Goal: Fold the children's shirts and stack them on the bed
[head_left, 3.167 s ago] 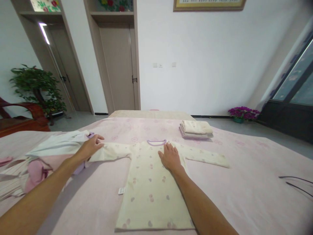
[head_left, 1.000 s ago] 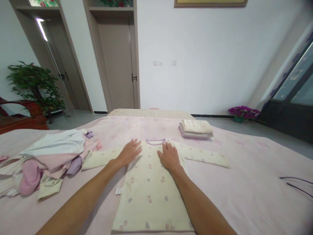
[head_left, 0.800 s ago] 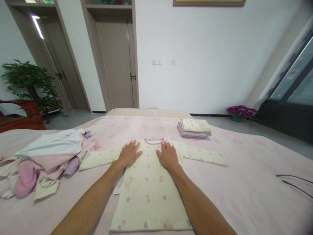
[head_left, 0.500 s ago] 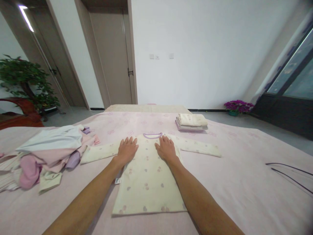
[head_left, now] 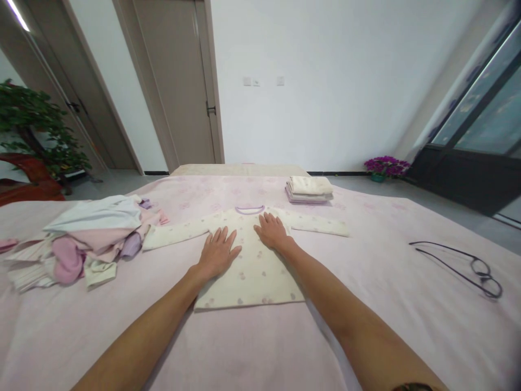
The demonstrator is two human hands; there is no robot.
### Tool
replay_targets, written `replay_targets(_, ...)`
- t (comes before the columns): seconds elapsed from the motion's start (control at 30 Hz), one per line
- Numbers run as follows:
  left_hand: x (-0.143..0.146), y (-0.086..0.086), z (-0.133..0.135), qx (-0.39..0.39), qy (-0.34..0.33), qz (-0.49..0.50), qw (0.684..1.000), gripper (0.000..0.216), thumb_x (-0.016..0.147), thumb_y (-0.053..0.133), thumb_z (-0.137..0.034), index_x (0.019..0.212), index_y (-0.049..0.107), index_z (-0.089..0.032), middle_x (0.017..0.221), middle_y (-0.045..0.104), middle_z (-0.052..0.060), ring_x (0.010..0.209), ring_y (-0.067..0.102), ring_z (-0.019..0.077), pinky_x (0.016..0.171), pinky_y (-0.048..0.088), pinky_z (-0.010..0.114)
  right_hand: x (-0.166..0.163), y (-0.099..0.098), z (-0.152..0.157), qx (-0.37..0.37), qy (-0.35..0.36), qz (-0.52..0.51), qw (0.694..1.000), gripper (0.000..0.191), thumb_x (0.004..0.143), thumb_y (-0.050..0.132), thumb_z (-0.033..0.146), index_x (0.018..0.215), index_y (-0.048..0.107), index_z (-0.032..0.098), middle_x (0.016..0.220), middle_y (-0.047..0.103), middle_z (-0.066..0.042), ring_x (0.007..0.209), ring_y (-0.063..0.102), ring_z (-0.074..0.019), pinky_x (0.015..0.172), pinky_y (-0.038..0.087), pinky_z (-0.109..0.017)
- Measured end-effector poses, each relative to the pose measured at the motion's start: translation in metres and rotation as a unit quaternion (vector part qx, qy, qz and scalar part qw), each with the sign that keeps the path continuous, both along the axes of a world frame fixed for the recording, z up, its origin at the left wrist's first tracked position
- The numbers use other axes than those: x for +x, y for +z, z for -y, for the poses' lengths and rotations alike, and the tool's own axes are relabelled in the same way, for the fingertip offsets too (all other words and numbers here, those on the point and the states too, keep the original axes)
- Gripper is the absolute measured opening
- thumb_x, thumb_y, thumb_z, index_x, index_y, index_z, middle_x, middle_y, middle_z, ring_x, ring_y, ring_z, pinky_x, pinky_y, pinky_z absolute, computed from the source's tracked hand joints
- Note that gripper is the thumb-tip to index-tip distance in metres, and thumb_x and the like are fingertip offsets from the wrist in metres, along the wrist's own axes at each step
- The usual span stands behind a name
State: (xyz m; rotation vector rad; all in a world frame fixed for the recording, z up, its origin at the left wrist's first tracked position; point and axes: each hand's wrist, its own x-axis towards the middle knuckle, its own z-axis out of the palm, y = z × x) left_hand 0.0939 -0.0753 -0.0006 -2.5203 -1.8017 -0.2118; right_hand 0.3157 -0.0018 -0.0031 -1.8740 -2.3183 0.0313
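So the shirt (head_left: 252, 279) is lying flat on the pink sheet (head_left: 244, 347), sleeves out, not folded yet. My left hand (head_left: 218, 251) and right hand (head_left: 272, 230) are spread on it, gripping nothing. Folded stack (head_left: 310, 189) beyond; messy heap (head_left: 95, 222) at left's all unfolded.

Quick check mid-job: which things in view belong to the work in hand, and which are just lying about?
In the work:
cream shirt, spread out under the left hand and right hand
probably folded stack and heaped clothes, also fabric

Apparently just lying about:
eyeglasses, on the pink cover
purple flowers, near the wall
leafy plant, far left
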Motion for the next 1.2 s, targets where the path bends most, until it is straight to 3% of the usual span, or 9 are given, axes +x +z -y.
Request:
replay_targets(0.2, -0.003, -0.003, 0.000, 0.013, 0.003, -0.004, 1.000, 0.062, 0.098, 0.027, -0.056, 0.150, 0.034, -0.022, 0.157, 0.028, 0.016, 0.145, 0.023, 0.0350, 0.113, 0.019, 0.055, 0.048, 0.007, 0.032, -0.018, 0.032, 0.023, 0.999, 0.064, 0.100, 0.023, 0.053, 0.152, 0.027, 0.017, 0.160, 0.020, -0.010, 0.147, 0.015, -0.0260, 0.117, 0.008, -0.047)
replay_targets(0.47, -0.007, -0.006, 0.018, 0.059, -0.003, -0.014, 0.998, 0.050, 0.100, 0.033, -0.040, 0.144, 0.043, -0.018, 0.153, 0.039, 0.014, 0.141, 0.034, 0.0305, 0.112, 0.026, 0.050, 0.095, 0.007, 0.068, 0.031, -0.068, -0.008, 0.997, 0.061, 0.098, 0.035, 0.042, 0.147, 0.035, 0.006, 0.154, 0.034, -0.017, 0.142, 0.029, -0.0257, 0.116, 0.021, -0.037)
replay_targets(0.63, -0.016, -0.005, 0.037, 0.096, -0.026, -0.004, 0.995, 0.045, 0.099, 0.038, -0.035, 0.139, 0.050, -0.018, 0.147, 0.047, 0.014, 0.137, 0.040, 0.0312, 0.111, 0.028, 0.053, 0.103, 0.008, 0.096, 0.060, -0.057, -0.024, 0.996, 0.045, 0.097, 0.040, 0.035, 0.133, 0.053, 0.011, 0.145, 0.047, -0.015, 0.135, 0.039, -0.0234, 0.112, 0.027, -0.033)
replay_targets(0.8, -0.016, 0.002, 0.044, 0.145, -0.111, 0.017, 0.983, 0.036, 0.097, 0.043, -0.028, 0.127, 0.061, -0.021, 0.134, 0.060, 0.010, 0.134, 0.045, 0.0281, 0.115, 0.024, 0.053, 0.094, 0.027, 0.122, 0.061, -0.100, -0.053, 0.992, 0.032, 0.093, 0.047, 0.039, 0.107, 0.068, 0.020, 0.120, 0.064, -0.009, 0.114, 0.054, -0.0222, 0.096, 0.038, -0.031)
replay_targets(0.9, -0.012, 0.006, 0.047, 0.138, -0.154, 0.043, 0.977, 0.035, 0.098, 0.043, -0.031, 0.127, 0.060, -0.024, 0.134, 0.061, 0.007, 0.133, 0.046, 0.0258, 0.114, 0.028, 0.050, 0.087, 0.042, 0.133, 0.016, -0.147, -0.056, 0.987, 0.031, 0.088, 0.051, 0.046, 0.093, 0.069, 0.022, 0.102, 0.069, -0.007, 0.097, 0.060, -0.0226, 0.079, 0.041, -0.030)
replay_targets(1.03, -0.005, 0.011, 0.055, 0.097, -0.199, 0.063, 0.973, 0.038, 0.098, 0.044, -0.036, 0.132, 0.057, -0.025, 0.139, 0.057, 0.006, 0.135, 0.044, 0.0244, 0.113, 0.031, 0.047, 0.083, 0.054, 0.141, -0.077, -0.165, -0.055, 0.982, 0.023, 0.081, 0.058, 0.043, 0.089, 0.067, 0.023, 0.087, 0.071, -0.005, 0.078, 0.062, -0.0213, 0.066, 0.037, -0.028)
replay_targets(1.2, 0.007, 0.025, 0.070, 0.035, -0.292, 0.086, 0.952, 0.043, 0.099, 0.042, -0.039, 0.139, 0.050, -0.024, 0.144, 0.051, 0.008, 0.139, 0.039, 0.0244, 0.114, 0.031, 0.046, 0.085, 0.050, 0.143, -0.060, -0.140, -0.118, 0.981, 0.017, 0.085, 0.052, 0.033, 0.089, 0.064, 0.022, 0.087, 0.071, -0.005, 0.078, 0.062, -0.0189, 0.063, 0.035, -0.026)
